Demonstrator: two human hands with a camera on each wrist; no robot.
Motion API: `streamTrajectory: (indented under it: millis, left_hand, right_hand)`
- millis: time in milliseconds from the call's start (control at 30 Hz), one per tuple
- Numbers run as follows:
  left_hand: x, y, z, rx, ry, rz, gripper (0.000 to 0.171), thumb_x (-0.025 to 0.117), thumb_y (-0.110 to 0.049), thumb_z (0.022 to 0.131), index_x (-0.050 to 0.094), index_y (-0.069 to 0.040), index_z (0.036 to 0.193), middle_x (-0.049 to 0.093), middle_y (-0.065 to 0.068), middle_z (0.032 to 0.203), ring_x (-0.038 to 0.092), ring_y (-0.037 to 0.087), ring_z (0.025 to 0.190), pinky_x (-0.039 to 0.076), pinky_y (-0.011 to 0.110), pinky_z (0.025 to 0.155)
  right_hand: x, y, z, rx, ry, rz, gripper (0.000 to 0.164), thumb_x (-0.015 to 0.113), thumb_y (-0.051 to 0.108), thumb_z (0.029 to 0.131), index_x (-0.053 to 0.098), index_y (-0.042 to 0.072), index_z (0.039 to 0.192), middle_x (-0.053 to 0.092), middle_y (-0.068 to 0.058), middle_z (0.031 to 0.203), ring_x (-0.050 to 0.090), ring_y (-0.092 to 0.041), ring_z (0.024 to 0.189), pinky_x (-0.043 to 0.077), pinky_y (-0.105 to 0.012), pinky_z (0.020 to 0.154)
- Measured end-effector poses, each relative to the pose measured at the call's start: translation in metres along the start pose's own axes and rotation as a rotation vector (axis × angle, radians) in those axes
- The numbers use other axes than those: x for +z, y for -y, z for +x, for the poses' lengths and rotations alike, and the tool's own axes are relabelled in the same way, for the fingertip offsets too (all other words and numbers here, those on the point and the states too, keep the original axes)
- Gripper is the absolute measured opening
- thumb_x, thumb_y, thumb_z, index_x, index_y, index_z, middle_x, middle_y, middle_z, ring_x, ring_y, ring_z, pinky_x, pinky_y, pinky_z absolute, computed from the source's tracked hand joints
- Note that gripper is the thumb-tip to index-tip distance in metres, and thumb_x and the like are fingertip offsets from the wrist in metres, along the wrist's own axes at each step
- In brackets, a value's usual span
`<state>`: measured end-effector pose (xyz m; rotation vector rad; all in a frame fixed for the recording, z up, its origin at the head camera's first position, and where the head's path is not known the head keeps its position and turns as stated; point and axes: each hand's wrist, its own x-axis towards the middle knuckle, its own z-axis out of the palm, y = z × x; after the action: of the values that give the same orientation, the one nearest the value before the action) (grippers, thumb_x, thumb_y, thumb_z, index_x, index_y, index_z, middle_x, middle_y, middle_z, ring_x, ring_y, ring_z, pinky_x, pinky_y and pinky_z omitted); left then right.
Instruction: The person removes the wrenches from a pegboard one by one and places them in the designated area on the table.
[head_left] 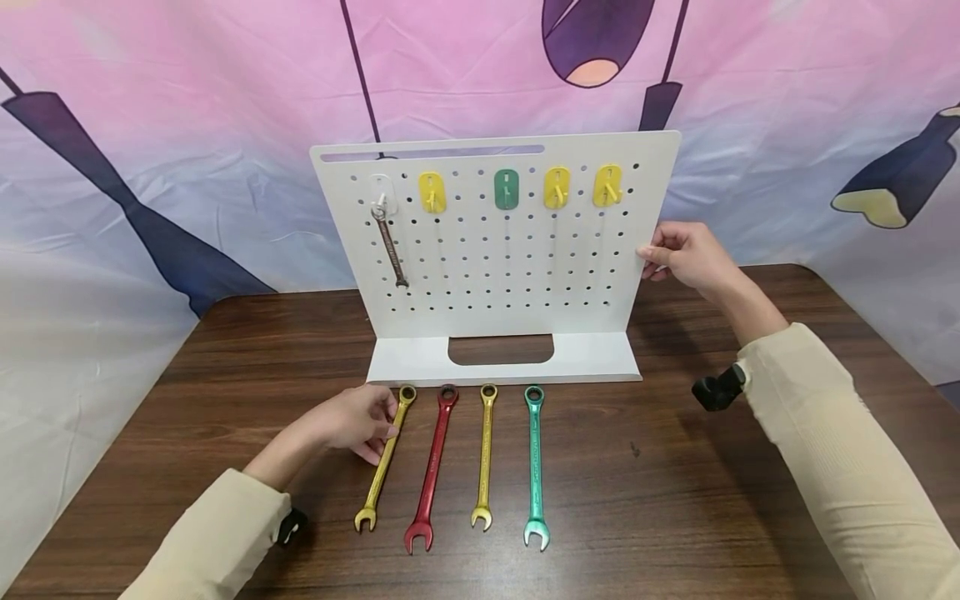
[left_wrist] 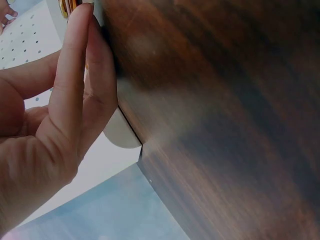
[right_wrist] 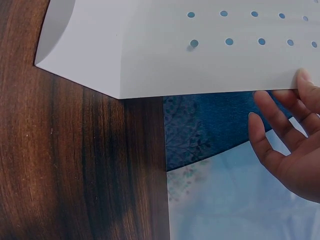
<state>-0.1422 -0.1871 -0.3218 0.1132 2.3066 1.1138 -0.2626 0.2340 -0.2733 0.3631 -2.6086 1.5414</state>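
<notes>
Near the front left of the white pegboard (head_left: 495, 275), my left hand (head_left: 352, 423) has its thumb and fingers at the shaft of the leftmost yellow combination wrench (head_left: 384, 467). In the left wrist view that hand (left_wrist: 65, 95) hides most of the wrench. My right hand (head_left: 690, 254) pinches the board's right edge, thumb in front and fingers behind. To the right of the yellow wrench lie a red wrench (head_left: 432, 467), a second yellow wrench (head_left: 486, 454) and a green wrench (head_left: 535, 467), ring ends toward the board.
A small silver wrench (head_left: 390, 248) hangs from a white hook (head_left: 381, 190) at the board's upper left. Yellow hooks (head_left: 432, 193) and a green hook (head_left: 507, 190) line the same row. A printed cloth (head_left: 247, 183) hangs behind the wooden table (head_left: 637, 500).
</notes>
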Motion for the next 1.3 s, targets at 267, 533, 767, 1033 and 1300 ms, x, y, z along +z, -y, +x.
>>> streamTrajectory:
  millis: [267,533,767,1033,1300]
  left_hand:
    - [0.000,0.001,0.002,-0.021,-0.016,0.008,0.012,0.054,0.009,0.086,0.044,0.003,0.090,0.051,0.013,0.070,0.055,0.018,0.057,0.057,0.033,0.052]
    - [0.001,0.000,-0.001,-0.029,-0.037,0.015,0.011,0.055,0.010,0.085,0.045,0.005,0.089,0.052,0.013,0.071,0.055,0.018,0.058,0.057,0.032,0.052]
    - [0.000,0.000,-0.001,-0.023,-0.047,0.029,0.010,0.055,0.009,0.085,0.046,0.005,0.088,0.053,0.014,0.071,0.056,0.018,0.057,0.057,0.033,0.051]
    - [-0.007,-0.003,0.000,-0.009,-0.049,0.038,0.005,0.053,0.006,0.088,0.049,0.005,0.090,0.054,0.015,0.073,0.057,0.020,0.058,0.057,0.033,0.054]
    - [-0.018,-0.010,0.002,0.036,-0.062,0.035,0.005,0.052,0.003,0.089,0.049,0.006,0.092,0.055,0.015,0.074,0.059,0.019,0.060,0.058,0.034,0.057]
  right_hand:
    - [0.000,0.000,0.000,-0.001,-0.002,-0.004,0.023,0.058,0.006,0.089,0.049,-0.011,0.076,0.064,-0.003,0.068,0.063,-0.018,0.063,0.056,-0.032,0.058]
    - [0.000,0.003,-0.001,0.002,-0.002,-0.003,0.024,0.058,0.007,0.089,0.048,-0.011,0.077,0.064,-0.004,0.069,0.062,-0.017,0.063,0.054,-0.027,0.057]
    - [0.000,0.003,-0.001,0.011,-0.001,-0.003,0.023,0.058,0.007,0.090,0.049,-0.010,0.078,0.064,-0.003,0.069,0.063,-0.017,0.064,0.055,-0.029,0.058]
    - [0.000,0.003,-0.001,0.010,0.002,-0.005,0.023,0.057,0.007,0.090,0.049,-0.011,0.078,0.064,-0.004,0.070,0.063,-0.017,0.064,0.055,-0.029,0.058]
    - [0.000,0.001,-0.001,-0.004,-0.002,-0.006,0.024,0.058,0.007,0.089,0.049,-0.011,0.077,0.064,-0.004,0.069,0.062,-0.018,0.064,0.056,-0.033,0.060]
